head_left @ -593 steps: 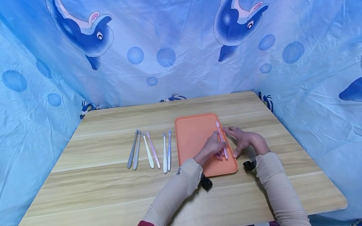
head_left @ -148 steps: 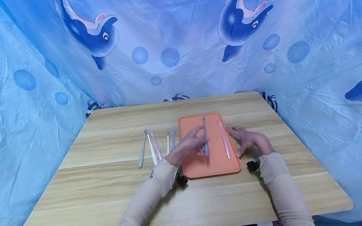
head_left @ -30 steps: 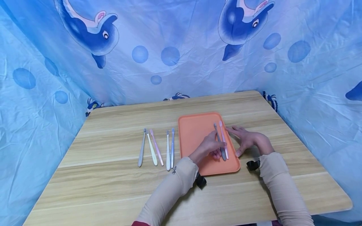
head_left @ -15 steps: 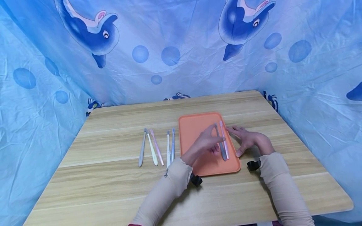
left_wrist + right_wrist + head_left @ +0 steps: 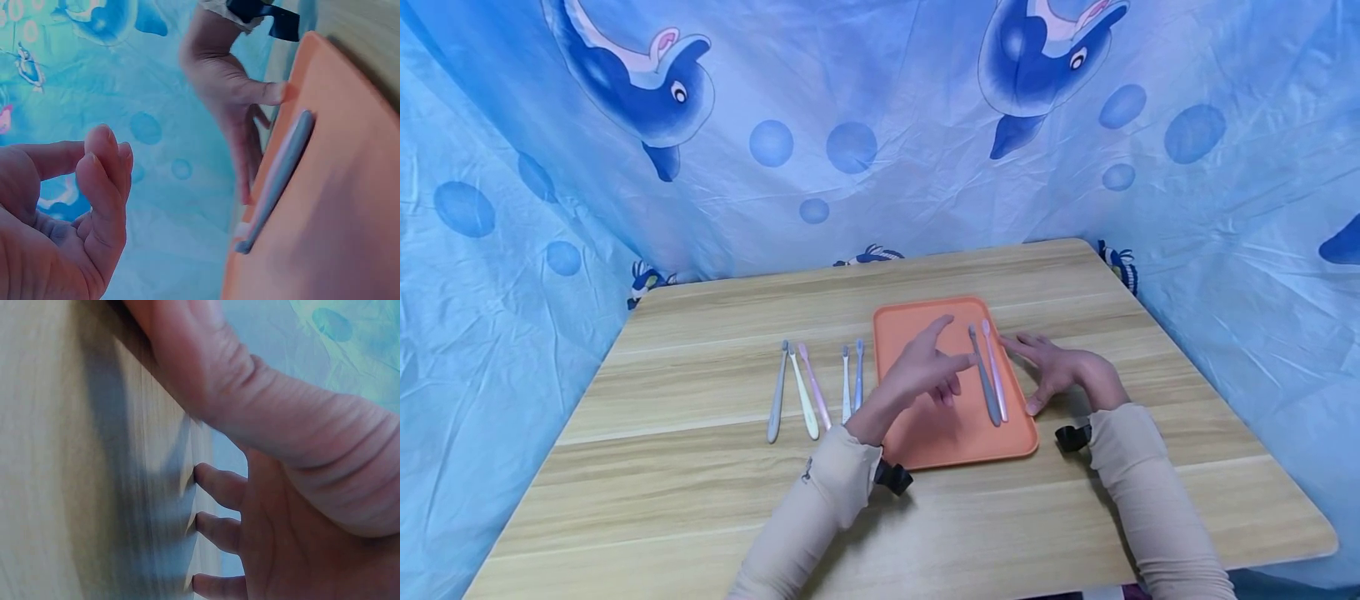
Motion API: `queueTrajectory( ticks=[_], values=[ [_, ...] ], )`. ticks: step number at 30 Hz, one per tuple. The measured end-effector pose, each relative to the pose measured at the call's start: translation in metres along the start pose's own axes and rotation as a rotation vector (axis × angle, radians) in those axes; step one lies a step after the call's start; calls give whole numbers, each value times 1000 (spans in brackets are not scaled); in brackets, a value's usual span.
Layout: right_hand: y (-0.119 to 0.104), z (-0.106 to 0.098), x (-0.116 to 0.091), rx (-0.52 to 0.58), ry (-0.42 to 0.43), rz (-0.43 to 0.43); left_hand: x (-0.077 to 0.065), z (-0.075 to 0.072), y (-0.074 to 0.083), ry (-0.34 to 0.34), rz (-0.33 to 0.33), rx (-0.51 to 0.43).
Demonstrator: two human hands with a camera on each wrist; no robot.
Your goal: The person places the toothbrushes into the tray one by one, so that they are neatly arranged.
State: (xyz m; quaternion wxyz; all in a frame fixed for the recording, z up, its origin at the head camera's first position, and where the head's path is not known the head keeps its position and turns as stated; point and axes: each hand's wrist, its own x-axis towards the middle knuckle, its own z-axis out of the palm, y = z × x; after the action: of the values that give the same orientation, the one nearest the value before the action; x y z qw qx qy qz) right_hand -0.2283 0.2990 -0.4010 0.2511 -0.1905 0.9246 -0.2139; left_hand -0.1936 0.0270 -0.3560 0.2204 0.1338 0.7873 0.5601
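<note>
An orange tray (image 5: 925, 442) lies on the wooden table. Along its right side rest a dark grey toothbrush (image 5: 987, 379) and a pink toothbrush (image 5: 996, 375), side by side with heads pointing away. Over the tray's left part hovers my left hand (image 5: 921, 367), fingers apart and holding nothing; in the left wrist view the same hand (image 5: 69, 206) shows nothing between thumb and fingers. My right hand (image 5: 1056, 371) touches the tray's right edge with thumb and fingertips. The right wrist view shows this hand (image 5: 269, 487) with fingertips down on the table.
Left of the tray lie a grey toothbrush (image 5: 777, 396), a pale green one (image 5: 805, 396), a pink one (image 5: 815, 387), a white one (image 5: 846, 379) and a blue one (image 5: 859, 375). My left forearm partly covers the lower ends of some. A blue dolphin-print curtain (image 5: 910, 208) surrounds the table.
The dark grey toothbrush was carried over the tray and set beside the pink one. My left hand has let go of it and moved up and left. The right hand has stayed put.
</note>
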Motion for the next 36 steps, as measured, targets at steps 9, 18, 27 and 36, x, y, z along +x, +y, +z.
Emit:
queueTrajectory(
  ticks=[9,18,27,36],
  values=[
    [-1,-1,-1,-12,4,-19,-13,-31,-5,-6,44,-32],
    [0,0,-1,-9,10,-39,-25,-54,-4,47,31,-44],
    [0,1,-2,-12,9,-43,-37,-79,-11,80,44,-74],
    [0,0,-2,-17,9,-51,-46,-108,-25,128,22,-82]
  ],
)
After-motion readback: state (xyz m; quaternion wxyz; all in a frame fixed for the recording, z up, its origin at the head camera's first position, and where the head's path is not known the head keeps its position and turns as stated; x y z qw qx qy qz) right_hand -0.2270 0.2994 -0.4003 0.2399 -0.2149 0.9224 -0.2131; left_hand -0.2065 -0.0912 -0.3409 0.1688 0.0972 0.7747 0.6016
